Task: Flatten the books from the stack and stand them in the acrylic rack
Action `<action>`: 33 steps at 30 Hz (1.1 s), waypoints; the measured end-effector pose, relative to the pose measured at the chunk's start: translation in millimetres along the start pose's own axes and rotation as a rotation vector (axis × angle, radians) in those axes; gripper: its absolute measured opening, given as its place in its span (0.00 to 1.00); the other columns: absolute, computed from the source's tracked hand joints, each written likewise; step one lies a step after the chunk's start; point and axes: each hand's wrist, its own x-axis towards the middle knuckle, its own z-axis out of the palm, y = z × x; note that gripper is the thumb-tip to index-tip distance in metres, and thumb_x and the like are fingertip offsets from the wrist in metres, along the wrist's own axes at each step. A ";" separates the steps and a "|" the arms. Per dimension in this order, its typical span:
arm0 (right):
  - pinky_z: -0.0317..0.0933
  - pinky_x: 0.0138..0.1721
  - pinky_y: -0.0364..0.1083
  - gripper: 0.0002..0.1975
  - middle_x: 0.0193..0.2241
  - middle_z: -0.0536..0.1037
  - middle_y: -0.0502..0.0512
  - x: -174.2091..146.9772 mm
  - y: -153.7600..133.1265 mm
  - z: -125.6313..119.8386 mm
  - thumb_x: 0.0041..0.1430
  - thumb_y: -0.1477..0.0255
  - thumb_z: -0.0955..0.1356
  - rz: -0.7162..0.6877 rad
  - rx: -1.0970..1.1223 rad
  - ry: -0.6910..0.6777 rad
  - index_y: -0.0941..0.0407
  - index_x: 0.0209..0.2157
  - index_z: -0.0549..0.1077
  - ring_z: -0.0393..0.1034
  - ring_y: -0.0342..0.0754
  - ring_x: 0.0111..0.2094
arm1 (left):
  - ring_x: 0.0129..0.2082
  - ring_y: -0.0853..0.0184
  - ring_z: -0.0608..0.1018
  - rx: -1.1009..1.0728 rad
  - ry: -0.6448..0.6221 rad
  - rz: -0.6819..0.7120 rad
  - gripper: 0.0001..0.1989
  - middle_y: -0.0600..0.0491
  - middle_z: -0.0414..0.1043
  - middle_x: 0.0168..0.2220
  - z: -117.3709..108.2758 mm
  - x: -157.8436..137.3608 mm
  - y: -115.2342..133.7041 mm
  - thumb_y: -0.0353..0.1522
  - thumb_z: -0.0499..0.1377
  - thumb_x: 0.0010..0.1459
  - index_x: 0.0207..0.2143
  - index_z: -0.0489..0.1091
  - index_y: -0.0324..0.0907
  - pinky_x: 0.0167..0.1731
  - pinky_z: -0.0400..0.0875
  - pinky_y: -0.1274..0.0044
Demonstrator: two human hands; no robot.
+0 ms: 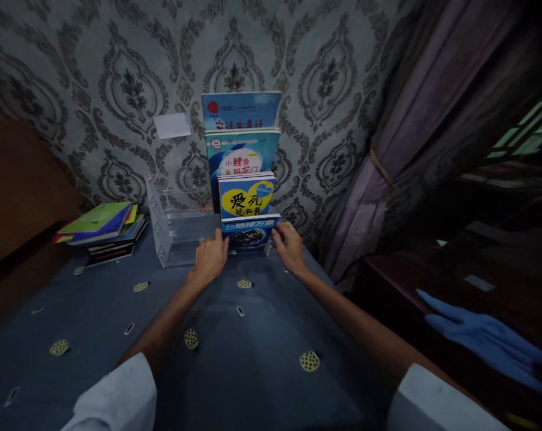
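Both hands are at the front tier of a clear acrylic stepped rack (181, 239). Between them stands a dark blue book (248, 234) with white title characters and a globe-like picture. My left hand (212, 256) has its fingers closed at the book's left edge. At its right edge, my right hand (289, 246) pinches the side near the top corner. Behind it, rising in steps, are a blue book with a yellow heart shape (245, 197), a teal book (244, 154) and a light blue book (241, 111).
A stack of books (103, 224) lies to the left of the rack. A blue glove (481, 335) rests on dark furniture at the right. Patterned wallpaper with a white card (172, 125) is behind, and a tied purple curtain (378, 161) hangs to the right.
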 end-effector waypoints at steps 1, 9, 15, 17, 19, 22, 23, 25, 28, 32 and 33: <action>0.68 0.36 0.52 0.12 0.33 0.70 0.55 -0.8 0.0 -0.1 0.64 0.67 0.61 -0.003 -0.006 0.001 0.53 0.41 0.75 0.69 0.53 0.35 | 0.43 0.56 0.81 -0.003 -0.001 0.001 0.17 0.42 0.78 0.42 0.4 -0.3 -0.2 0.39 0.41 0.73 0.53 0.61 0.39 0.40 0.71 0.73; 0.68 0.34 0.52 0.12 0.33 0.70 0.55 -8.7 0.7 -0.6 0.65 0.65 0.61 0.016 0.015 -0.004 0.53 0.41 0.74 0.70 0.53 0.35 | 0.44 0.55 0.81 -0.028 0.007 0.025 0.17 0.40 0.77 0.43 4.6 -3.0 -4.3 0.38 0.42 0.73 0.53 0.61 0.39 0.41 0.71 0.72; 0.69 0.30 0.51 0.13 0.35 0.70 0.56 -12.7 4.8 0.0 0.64 0.61 0.63 0.043 0.062 0.008 0.54 0.39 0.74 0.71 0.53 0.34 | 0.45 0.57 0.80 -0.095 -0.008 0.035 0.15 0.43 0.77 0.43 2.5 -8.4 -7.1 0.37 0.44 0.72 0.54 0.60 0.39 0.43 0.70 0.72; 0.69 0.28 0.51 0.13 0.35 0.70 0.56 -13.6 5.6 -0.1 0.64 0.60 0.64 0.045 0.062 0.010 0.54 0.38 0.74 0.71 0.53 0.34 | 0.45 0.59 0.80 -0.123 -0.002 0.055 0.15 0.44 0.77 0.45 1.5 -11.6 -11.2 0.36 0.45 0.72 0.55 0.60 0.39 0.44 0.70 0.73; 0.70 0.27 0.50 0.14 0.35 0.71 0.57 -14.8 5.3 -0.3 0.63 0.59 0.64 0.054 0.058 0.014 0.54 0.38 0.74 0.71 0.53 0.33 | 0.46 0.59 0.79 -0.139 0.026 0.093 0.14 0.44 0.77 0.46 1.0 -15.8 -19.8 0.36 0.46 0.72 0.55 0.60 0.39 0.45 0.70 0.73; 0.70 0.27 0.50 0.16 0.36 0.72 0.57 -18.4 2.1 -0.7 0.62 0.57 0.65 0.085 0.056 0.018 0.54 0.41 0.75 0.72 0.52 0.33 | 0.46 0.60 0.79 -0.130 0.103 0.137 0.12 0.46 0.77 0.46 1.6 -24.2 -44.8 0.35 0.48 0.71 0.53 0.62 0.40 0.45 0.70 0.73; 0.71 0.27 0.50 0.17 0.37 0.72 0.58 -20.4 0.3 -0.9 0.62 0.56 0.65 0.101 0.060 0.020 0.54 0.42 0.75 0.73 0.53 0.34 | 0.45 0.61 0.79 -0.120 0.142 0.143 0.11 0.47 0.77 0.45 1.8 -27.0 -56.7 0.34 0.48 0.71 0.52 0.63 0.41 0.44 0.70 0.74; 0.71 0.27 0.49 0.20 0.40 0.73 0.59 -26.1 -3.7 -1.7 0.61 0.55 0.66 0.149 0.078 0.023 0.53 0.46 0.75 0.74 0.54 0.37 | 0.42 0.62 0.79 -0.097 0.240 0.140 0.10 0.48 0.77 0.42 1.7 -31.6 -85.6 0.34 0.48 0.71 0.50 0.64 0.42 0.43 0.70 0.74; 0.72 0.27 0.48 0.24 0.44 0.74 0.61 -40.1 -9.1 -3.5 0.59 0.54 0.67 0.240 0.113 0.002 0.54 0.52 0.73 0.75 0.54 0.38 | 0.40 0.63 0.79 -0.052 0.420 0.083 0.10 0.49 0.76 0.39 -3.5 -32.8 -139.1 0.34 0.48 0.70 0.47 0.67 0.43 0.41 0.70 0.75; 0.72 0.28 0.48 0.25 0.43 0.76 0.60 -68.0 -11.6 -4.1 0.58 0.52 0.66 0.320 0.112 -0.102 0.54 0.50 0.74 0.76 0.54 0.37 | 0.43 0.59 0.77 0.064 0.514 -0.161 0.13 0.45 0.75 0.41 -22.8 -18.6 -216.6 0.34 0.46 0.70 0.47 0.68 0.40 0.44 0.69 0.72; 0.73 0.28 0.48 0.25 0.41 0.77 0.60 -75.4 -11.4 -3.2 0.57 0.51 0.66 0.332 0.109 -0.135 0.54 0.49 0.75 0.76 0.54 0.36 | 0.45 0.58 0.76 0.105 0.491 -0.238 0.14 0.44 0.75 0.43 -28.7 -12.4 -234.5 0.33 0.45 0.70 0.48 0.68 0.40 0.46 0.69 0.71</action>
